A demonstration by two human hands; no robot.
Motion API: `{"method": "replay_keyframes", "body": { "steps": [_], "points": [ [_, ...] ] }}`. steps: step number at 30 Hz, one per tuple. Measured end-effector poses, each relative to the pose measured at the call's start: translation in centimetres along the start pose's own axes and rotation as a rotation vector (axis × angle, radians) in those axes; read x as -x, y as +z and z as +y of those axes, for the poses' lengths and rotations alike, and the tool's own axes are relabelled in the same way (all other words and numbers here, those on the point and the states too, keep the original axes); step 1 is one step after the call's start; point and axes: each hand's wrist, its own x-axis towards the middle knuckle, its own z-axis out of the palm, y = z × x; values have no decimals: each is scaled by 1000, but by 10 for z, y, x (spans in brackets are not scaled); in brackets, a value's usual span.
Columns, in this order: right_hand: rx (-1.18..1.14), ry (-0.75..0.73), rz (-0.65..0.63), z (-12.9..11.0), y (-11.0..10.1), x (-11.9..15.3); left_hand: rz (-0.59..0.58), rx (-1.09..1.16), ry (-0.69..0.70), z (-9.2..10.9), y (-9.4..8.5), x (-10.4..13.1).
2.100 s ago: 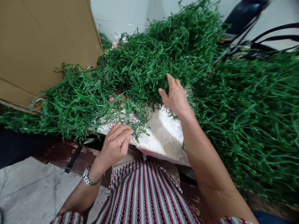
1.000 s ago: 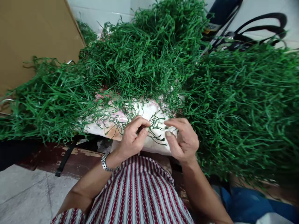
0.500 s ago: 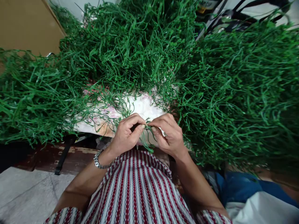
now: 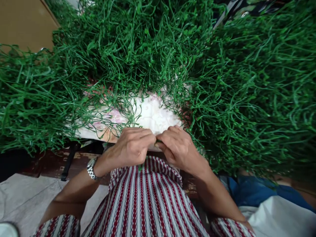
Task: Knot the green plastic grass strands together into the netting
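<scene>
Close together above my lap, my left hand (image 4: 132, 146) and my right hand (image 4: 176, 146) nearly meet at the fingertips. Fingers of both hands are closed on a thin green sprig (image 4: 156, 142), mostly hidden by them; a green tip shows below my left hand. My left wrist wears a metal watch. Beyond the hands lies a white and pink patterned cloth (image 4: 150, 113) with loose green sprigs on it. Large piles of green plastic-looking sprigs stand at the left (image 4: 27, 105), in the middle (image 4: 138, 42) and at the right (image 4: 254, 98).
At the upper left stands a brown board (image 4: 24, 23). A wooden edge (image 4: 51, 164) with a black strap (image 4: 70, 161) runs below the cloth. Blue cloth (image 4: 256, 194) and a white bag (image 4: 283, 217) lie at the lower right. A pale round rim (image 4: 8, 229) shows at the lower left.
My hands have moved slightly lower, and my left hand has turned its back up with the fingers curled in. The sprig, seen hanging between them before, is now mostly covered. The view has shifted slightly.
</scene>
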Motion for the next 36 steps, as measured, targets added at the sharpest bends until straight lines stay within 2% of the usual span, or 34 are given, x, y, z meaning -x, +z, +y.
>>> {"method": "replay_keyframes", "body": {
  "steps": [3,6,8,11,13,14,15,18,19,23,26,32,36],
  "points": [
    [20,-71,-126,-8,-11,5,-128,-55,149,6,-9,2],
    [-26,-117,-189,-12,-25,14,-238,-51,247,11,-20,6],
    [-66,-100,-176,-10,-35,24,-186,-17,243,8,-31,10],
    [-99,7,-44,-3,-49,36,3,66,153,0,-42,12],
    [-125,20,-7,0,-53,37,-7,105,191,-4,-40,8],
    [-144,30,17,0,-52,35,-44,104,189,-5,-35,4],
    [-167,60,68,0,-50,31,-1,106,149,-6,-30,0],
    [-226,216,291,-2,-36,15,217,163,-97,-6,-11,-11],
    [-247,246,329,-3,-30,10,255,198,-156,-5,-7,-14],
    [-364,264,254,-6,-4,-8,340,326,-247,-1,2,-19],
    [-365,307,213,-8,12,-14,384,417,-296,1,4,-19],
    [-398,277,263,-3,20,-10,335,529,-385,1,-1,-11],
    [-426,242,292,0,19,-7,135,393,-358,-1,-8,-4]
  ]
}}
